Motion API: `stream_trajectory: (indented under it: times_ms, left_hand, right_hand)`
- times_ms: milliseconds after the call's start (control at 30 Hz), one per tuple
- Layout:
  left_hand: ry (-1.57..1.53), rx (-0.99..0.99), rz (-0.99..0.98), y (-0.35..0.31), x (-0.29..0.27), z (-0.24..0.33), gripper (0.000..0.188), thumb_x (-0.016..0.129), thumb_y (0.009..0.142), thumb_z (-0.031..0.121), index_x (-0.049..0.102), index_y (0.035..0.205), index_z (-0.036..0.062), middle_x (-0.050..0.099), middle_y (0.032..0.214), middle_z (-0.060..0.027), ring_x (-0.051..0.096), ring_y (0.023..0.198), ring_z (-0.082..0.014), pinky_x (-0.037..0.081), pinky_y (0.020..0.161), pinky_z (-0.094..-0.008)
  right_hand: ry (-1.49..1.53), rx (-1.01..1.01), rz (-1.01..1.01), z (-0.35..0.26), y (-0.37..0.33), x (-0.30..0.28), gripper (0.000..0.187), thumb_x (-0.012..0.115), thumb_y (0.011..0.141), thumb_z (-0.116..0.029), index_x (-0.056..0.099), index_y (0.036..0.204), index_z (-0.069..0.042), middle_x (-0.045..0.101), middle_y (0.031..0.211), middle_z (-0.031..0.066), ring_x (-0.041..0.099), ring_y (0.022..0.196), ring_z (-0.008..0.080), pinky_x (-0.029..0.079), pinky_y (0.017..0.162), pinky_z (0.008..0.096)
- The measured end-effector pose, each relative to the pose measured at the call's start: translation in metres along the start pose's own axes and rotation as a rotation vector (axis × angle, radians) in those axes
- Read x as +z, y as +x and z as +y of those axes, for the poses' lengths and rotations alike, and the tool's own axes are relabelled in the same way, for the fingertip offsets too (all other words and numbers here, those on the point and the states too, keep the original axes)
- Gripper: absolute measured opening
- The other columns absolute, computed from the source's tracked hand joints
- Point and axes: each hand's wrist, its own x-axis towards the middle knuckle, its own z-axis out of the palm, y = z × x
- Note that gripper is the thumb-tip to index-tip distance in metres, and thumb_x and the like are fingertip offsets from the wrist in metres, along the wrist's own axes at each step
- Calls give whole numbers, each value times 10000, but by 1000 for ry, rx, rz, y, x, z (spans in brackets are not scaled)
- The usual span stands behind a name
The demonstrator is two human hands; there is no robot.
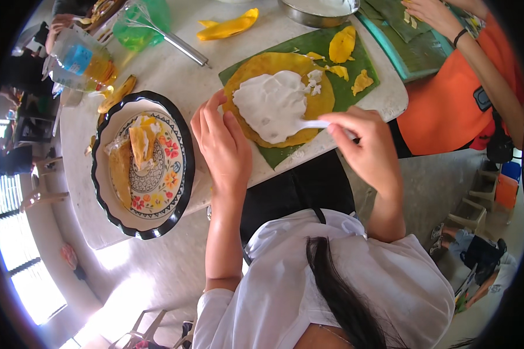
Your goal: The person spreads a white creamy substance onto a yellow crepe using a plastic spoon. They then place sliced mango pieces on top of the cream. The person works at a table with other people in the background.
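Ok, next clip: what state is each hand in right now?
Left hand: open, holding nothing visible, beside the yellow crepe.
Right hand: closed on a slim white utensil, tip at the white cream.

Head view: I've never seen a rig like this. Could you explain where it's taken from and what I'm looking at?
There is no machine here, just a person's bare hands, seen from a wide fisheye camera on their head looking down, so straight edges bend. The right hand holds a white utensil against white spread on a flat yellow round, which lies on a green leaf. The left hand is open by the round's left edge; contact is unclear. Also on the table are a black-rimmed dish, a whisk and a metal bowl.
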Motion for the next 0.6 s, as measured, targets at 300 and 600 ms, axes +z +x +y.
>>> stream_trajectory:
  times_ms: [300,600]
  left_hand:
    - [-5,-19,-7,1,-1,4,309,498,915,-29,555,1218,-4,611,1119,-175,532,1093,-378,409,963,-463]
    - [12,-49,-23,1,-2,5,308,466,947,25,556,1239,-9,639,1136,-158,543,1117,-348,410,990,-442]
  right_hand:
    - [300,211,-23,33,-12,-13,154,648,917,-53,720,1044,-3,622,739,99,551,615,141,429,577,286]
    - [162,197,75,40,-17,-40,161,631,925,-34,724,1056,-20,571,719,55,462,596,103,367,539,265]
